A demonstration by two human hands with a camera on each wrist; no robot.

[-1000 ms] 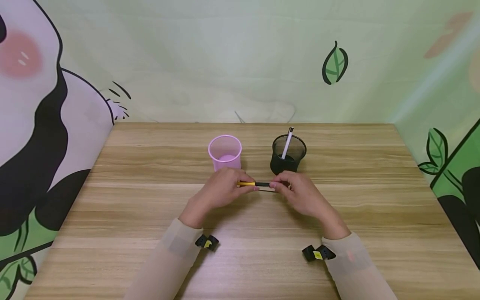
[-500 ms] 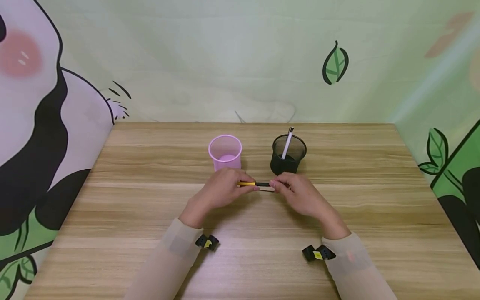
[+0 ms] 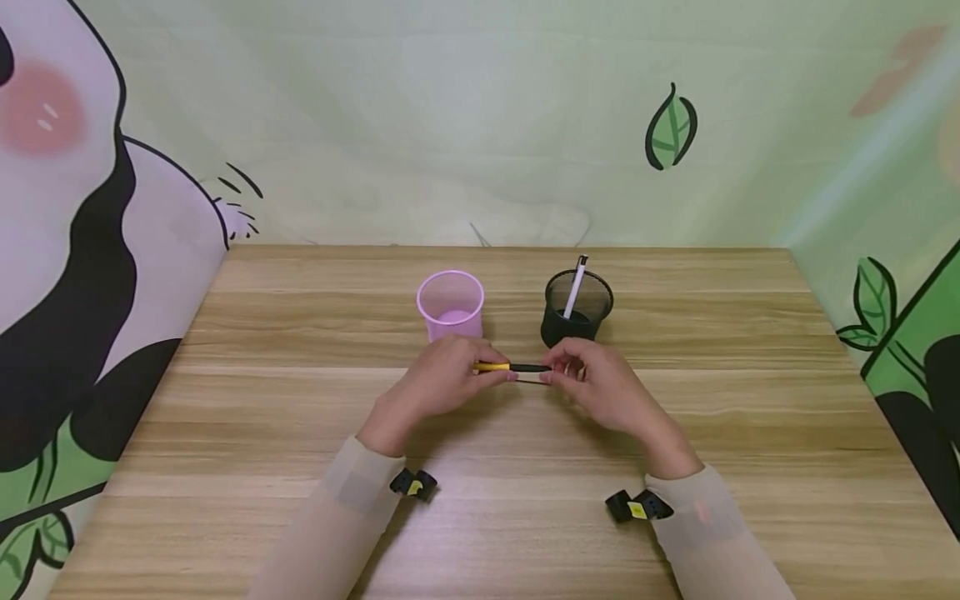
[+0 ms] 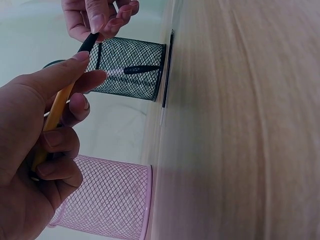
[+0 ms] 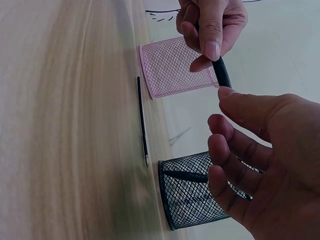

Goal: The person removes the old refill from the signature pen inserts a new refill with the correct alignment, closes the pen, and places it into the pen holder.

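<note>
My left hand grips the yellow barrel of a yellow-and-black pen held level above the table. The black front section points toward my right hand. Its thumb and loosely bent fingers surround the tapered end, which shows between thumb and index finger. In the right wrist view, the thumb tip is right at the black end, while the other fingers stand apart from it. On the table below lies a thin dark pen refill with a metal tip, partly hidden by the hands in the head view.
A pink mesh pen cup stands behind my left hand. Behind my right hand is a black mesh pen cup with a white pen leaning in it. The wooden table ends at a printed backdrop.
My right thumb has dropped away from over the black end and the right hand has loosened, so the pen's whole tapered end now shows. The left hand has stayed in place.
</note>
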